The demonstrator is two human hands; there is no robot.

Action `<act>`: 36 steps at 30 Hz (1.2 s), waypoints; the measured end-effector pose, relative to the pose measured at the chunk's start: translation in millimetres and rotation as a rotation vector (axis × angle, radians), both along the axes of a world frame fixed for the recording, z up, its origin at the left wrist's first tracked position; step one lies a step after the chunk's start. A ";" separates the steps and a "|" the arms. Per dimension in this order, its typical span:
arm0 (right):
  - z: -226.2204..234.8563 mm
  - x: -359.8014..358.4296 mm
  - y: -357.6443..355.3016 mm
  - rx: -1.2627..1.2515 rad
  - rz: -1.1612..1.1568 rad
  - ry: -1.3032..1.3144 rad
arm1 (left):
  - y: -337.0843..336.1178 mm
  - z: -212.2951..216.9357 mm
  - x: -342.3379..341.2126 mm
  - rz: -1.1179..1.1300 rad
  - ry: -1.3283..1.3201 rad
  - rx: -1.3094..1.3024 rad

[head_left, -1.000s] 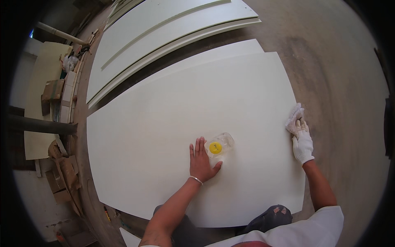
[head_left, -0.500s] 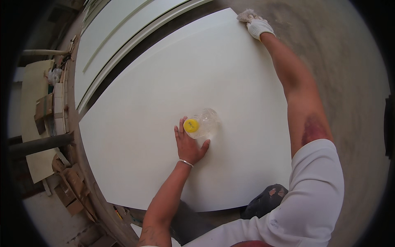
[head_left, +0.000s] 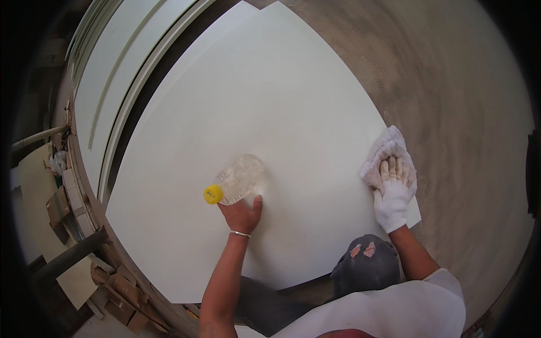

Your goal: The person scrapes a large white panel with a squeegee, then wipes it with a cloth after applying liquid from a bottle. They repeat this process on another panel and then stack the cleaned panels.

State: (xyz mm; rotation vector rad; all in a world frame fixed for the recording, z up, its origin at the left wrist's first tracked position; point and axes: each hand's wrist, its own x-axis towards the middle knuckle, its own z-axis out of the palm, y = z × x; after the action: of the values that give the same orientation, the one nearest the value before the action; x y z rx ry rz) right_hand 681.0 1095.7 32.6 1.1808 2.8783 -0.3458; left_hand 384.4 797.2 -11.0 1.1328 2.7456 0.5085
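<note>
A large white panel [head_left: 265, 107] lies flat in front of me. My left hand [head_left: 242, 213], bare with a thin bracelet at the wrist, grips a clear plastic bottle [head_left: 241, 177] with a yellow cap [head_left: 213, 194]; the bottle lies tilted on the panel, cap pointing left. My right hand [head_left: 393, 191] wears a white glove and presses a crumpled white cloth [head_left: 383, 149] onto the panel's right edge.
More white panels [head_left: 121, 62] with raised mouldings lie at the upper left. Cardboard scraps and wood offcuts [head_left: 121, 290] pile up at the lower left. Bare concrete floor [head_left: 456, 96] runs along the right. My knee in dark fabric [head_left: 366, 265] shows below the panel.
My right hand with the cloth came back from the panel's far corner to the near right edge. The bottle stays under my left hand, its cap now pointing left.
</note>
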 end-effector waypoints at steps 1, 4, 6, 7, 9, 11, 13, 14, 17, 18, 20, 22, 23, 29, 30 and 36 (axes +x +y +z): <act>-6.6 -22.4 17.0 0.046 0.022 0.084 | -1.6 -1.6 -1.2 0.002 0.013 0.009; -21.2 -120.0 75.8 0.184 0.089 0.156 | -5.2 -8.2 -3.6 0.008 0.037 0.027; -29.2 -202.6 99.7 0.253 0.082 0.224 | -7.4 -11.7 -7.2 0.003 0.055 -0.002; -33.7 -250.9 110.3 0.279 0.077 0.206 | -8.1 -13.0 -10.0 -0.002 0.046 -0.018; -41.6 -325.7 114.0 0.282 -0.030 0.295 | -9.7 -14.4 -15.7 -0.017 0.045 -0.049; -51.2 -365.1 94.8 0.299 -0.030 0.335 | -12.4 -14.3 -19.9 -0.001 0.040 -0.019; -58.4 -360.0 65.9 0.196 0.119 0.419 | -14.1 -14.7 -23.3 0.003 0.050 0.002; -60.0 -342.4 53.4 0.204 0.182 0.493 | -14.0 -15.2 -23.5 -0.002 0.053 0.002; -55.7 -266.5 11.5 0.141 0.344 0.584 | -14.0 -16.1 -24.6 -0.035 0.126 0.035; -51.4 -239.9 1.4 0.087 0.354 0.541 | -12.9 -16.1 -24.8 -0.052 0.148 0.058; -41.2 -188.7 -13.8 0.021 0.370 0.534 | -10.7 -15.3 -25.2 -0.049 0.138 0.044; -30.5 -140.6 -25.7 -0.034 0.313 0.574 | -9.6 -13.7 -25.4 -0.053 0.117 0.044; -25.4 -119.8 -30.1 -0.063 0.298 0.587 | -9.1 -13.3 -25.9 -0.057 0.106 0.053; 2.2 -28.2 -68.5 0.015 0.036 0.334 | -13.2 -17.4 -26.2 -0.039 0.090 0.144; 6.2 -17.0 -77.4 -0.007 0.077 0.321 | -14.3 -19.1 -26.0 -0.046 0.086 0.179; 3.1 41.3 -104.2 -0.002 -0.019 0.211 | -19.7 -23.6 -30.0 -0.066 0.024 0.189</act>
State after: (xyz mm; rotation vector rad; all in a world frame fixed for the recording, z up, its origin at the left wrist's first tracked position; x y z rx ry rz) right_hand 722.3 991.5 35.7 1.2433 3.0434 -0.5022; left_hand 354.4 777.6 -34.6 1.2742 2.7161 0.7638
